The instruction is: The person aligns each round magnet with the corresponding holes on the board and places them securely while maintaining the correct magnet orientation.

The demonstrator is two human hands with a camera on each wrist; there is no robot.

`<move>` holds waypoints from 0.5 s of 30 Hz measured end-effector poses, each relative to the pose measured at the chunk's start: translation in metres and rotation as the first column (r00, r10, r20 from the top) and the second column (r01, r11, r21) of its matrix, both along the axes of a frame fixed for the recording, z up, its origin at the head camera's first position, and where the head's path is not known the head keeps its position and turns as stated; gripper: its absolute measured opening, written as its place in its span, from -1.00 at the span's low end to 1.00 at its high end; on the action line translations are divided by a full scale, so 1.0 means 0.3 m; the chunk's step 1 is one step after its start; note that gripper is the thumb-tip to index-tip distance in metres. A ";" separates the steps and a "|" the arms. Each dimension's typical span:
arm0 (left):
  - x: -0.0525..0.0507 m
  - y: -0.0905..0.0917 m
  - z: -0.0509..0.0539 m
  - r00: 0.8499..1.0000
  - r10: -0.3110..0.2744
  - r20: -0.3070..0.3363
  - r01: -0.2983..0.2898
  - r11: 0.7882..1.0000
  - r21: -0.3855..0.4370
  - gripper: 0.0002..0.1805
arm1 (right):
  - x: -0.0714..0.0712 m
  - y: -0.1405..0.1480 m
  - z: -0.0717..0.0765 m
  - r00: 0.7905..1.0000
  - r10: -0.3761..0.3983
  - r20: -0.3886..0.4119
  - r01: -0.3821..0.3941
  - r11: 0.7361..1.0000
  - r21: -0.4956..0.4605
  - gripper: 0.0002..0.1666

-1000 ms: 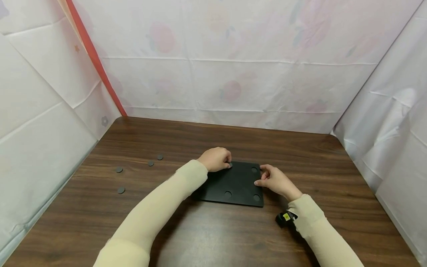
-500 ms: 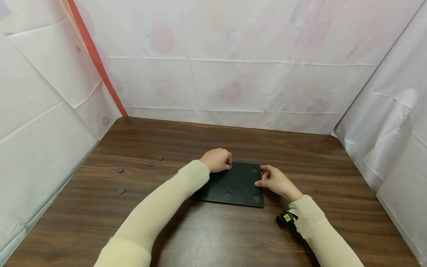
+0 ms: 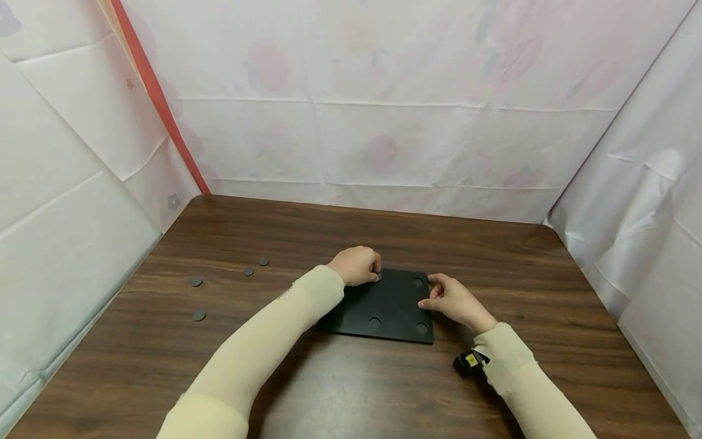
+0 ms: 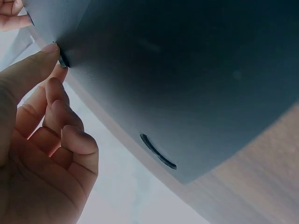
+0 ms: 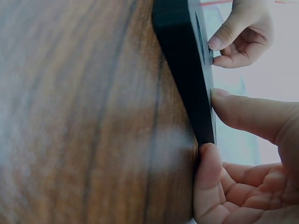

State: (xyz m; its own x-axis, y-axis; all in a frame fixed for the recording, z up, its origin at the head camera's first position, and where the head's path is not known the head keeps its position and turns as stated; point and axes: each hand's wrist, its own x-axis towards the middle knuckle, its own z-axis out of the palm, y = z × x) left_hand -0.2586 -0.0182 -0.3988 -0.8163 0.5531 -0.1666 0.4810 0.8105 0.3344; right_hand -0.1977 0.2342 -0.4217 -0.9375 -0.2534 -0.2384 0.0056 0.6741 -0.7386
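A flat black rectangular board [image 3: 396, 302] with shallow round recesses lies on the table. My left hand [image 3: 355, 265] reaches to its far edge and pinches a small dark grey disc [image 4: 62, 59] between thumb and forefinger. That disc stands tilted against the board's surface in the left wrist view; whether it sits in a recess is hidden by the fingers. At the board's right side, my right hand [image 3: 455, 300] grips the edge, its thumb [image 5: 233, 109] on top and forefinger [image 5: 209, 163] against the side. Bare recesses show at the right corners and near middle.
Several loose grey discs [image 3: 200, 315] are scattered on the left part of the wooden table [image 3: 351, 390]. A black device with a yellow label [image 3: 468, 361] is at the right wrist. White printed cloth [image 3: 351, 122] hangs behind and at both sides.
The hands and board keep nearly the same places. The disc at my left fingertips shifts very slightly; the whole head view drifts a little.
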 end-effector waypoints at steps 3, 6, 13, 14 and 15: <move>0.001 -0.002 0.002 1.000 0.002 0.005 -0.002 1.000 0.005 -0.85 | -0.001 -0.001 -0.001 1.000 0.001 0.000 -0.001 1.000 -0.003 -0.15; 0.000 -0.004 0.004 1.000 0.004 0.013 -0.004 1.000 0.014 -0.85 | -0.003 -0.002 -0.002 1.000 0.002 0.002 -0.002 1.000 -0.004 -0.15; -0.001 -0.007 0.009 1.000 0.003 0.008 -0.003 1.000 0.024 -0.84 | -0.008 -0.002 -0.003 1.000 -0.002 0.001 0.002 1.000 -0.007 -0.15; -0.001 -0.007 0.009 1.000 0.002 0.010 -0.002 1.000 0.026 -0.84 | -0.009 -0.001 -0.003 1.000 -0.002 -0.001 0.002 1.000 -0.005 -0.15; -0.001 -0.007 0.010 1.000 0.003 0.013 -0.003 1.000 0.029 -0.83 | -0.009 -0.001 -0.003 1.000 -0.003 -0.001 0.003 1.000 -0.003 -0.15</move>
State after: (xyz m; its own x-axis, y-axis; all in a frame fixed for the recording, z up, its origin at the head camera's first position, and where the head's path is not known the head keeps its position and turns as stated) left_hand -0.2588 -0.0202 -0.3958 -0.8157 0.5555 -0.1612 0.4742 0.8018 0.3636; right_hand -0.2004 0.2339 -0.4227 -0.9386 -0.2514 -0.2363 0.0067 0.6715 -0.7409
